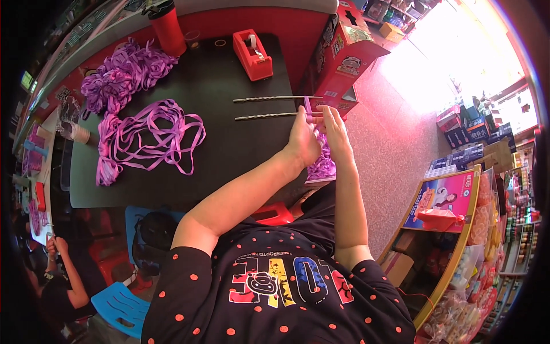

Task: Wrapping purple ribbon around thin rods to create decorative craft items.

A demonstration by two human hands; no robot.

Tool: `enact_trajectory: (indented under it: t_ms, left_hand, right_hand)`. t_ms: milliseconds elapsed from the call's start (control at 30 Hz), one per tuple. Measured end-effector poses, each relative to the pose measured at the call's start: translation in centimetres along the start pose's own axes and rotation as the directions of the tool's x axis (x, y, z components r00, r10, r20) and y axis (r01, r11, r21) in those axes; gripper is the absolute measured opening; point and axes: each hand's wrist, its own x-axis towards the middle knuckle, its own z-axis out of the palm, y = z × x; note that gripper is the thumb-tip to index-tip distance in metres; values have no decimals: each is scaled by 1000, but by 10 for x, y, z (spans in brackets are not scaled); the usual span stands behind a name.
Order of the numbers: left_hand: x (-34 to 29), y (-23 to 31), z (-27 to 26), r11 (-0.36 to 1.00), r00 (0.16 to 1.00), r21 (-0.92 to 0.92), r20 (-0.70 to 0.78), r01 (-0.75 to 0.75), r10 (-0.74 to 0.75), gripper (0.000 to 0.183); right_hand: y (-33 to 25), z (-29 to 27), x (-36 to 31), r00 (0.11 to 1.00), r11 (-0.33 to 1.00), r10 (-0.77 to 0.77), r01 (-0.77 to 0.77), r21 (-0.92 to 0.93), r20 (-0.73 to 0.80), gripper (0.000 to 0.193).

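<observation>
Just past the right edge of the black table (223,166), both hands are working close together. The right hand (339,135) appears to pinch a purple strip (309,107), fingertips bent inward. The left hand (305,137) is curled beside it at the lower metal rod (266,116); I can't tell whether it grips the strip or merely steadies it. That strip crosses the right end of the upper metal rod (266,99), and both rods point back over the table. Below the hands, beside the table's near right corner, lies a purple ribbon heap (324,166).

Here's the risk: a tug from that heap could twist the strip or snatch it from the fingers. Pull too hard to the right and it might slide clean off the rod ends, or drag the rods out of line. Over on the table's left half, the loose ribbon loops (107,146) lie against the bigger purple bundle (129,74); one careless sweep could tangle them together.
</observation>
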Motion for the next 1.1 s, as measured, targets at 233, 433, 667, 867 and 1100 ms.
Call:
enact_trajectory:
  t_ms: [233, 433, 667, 867, 1100]
  left_hand:
    - [3, 3, -17, 983, 964, -182, 261, -2, 50, 53]
    - [-13, 7, 1, 989, 992, -134, 100, -63, 77, 77]
    - [-9, 3, -2, 983, 990, -170, 111, -66, 85, 80]
    - [-8, 0, -3, 982, 986, -182, 147, -48, 76, 73]
    - [7, -5, -16, 977, 962, -190, 238, -91, 136, 78]
  right_hand:
    - [4, -8, -4, 1000, 981, -16, 10, 194, 27, 36]
    - [-18, -19, 0, 983, 975, -132, 151, 160, -125, 30]
    - [-71, 41, 78, 933, 931, -359, 358, -73, -4, 26]
    - [-81, 89, 155, 974, 987, -144, 155, -51, 175, 24]
    - [-89, 116, 179, 930, 957, 276, -241, -161, 244, 21]
